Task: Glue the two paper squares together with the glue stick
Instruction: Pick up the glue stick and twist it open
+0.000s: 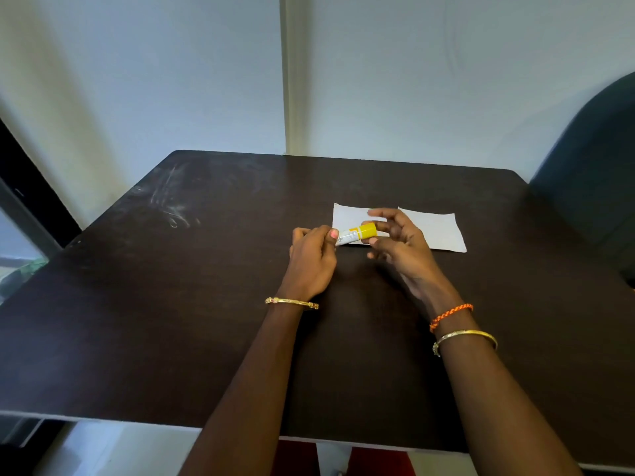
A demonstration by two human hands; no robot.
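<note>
A glue stick point(355, 234) with a white body and a yellow cap is held level above the table between both hands. My left hand point(312, 257) grips its white end. My right hand point(395, 240) pinches the yellow cap with thumb and fingers. Behind the hands two white paper squares lie flat side by side: the left paper square point(347, 216) is partly covered by the glue stick and fingers, and the right paper square point(438, 231) lies mostly in the open. Their inner edges meet or overlap near my right hand.
The dark brown table point(171, 321) stands against a pale wall, with chalky scuff marks point(171, 204) at its far left. A dark chair back point(598, 173) rises past the right edge. Bangles and an orange thread sit on my wrists.
</note>
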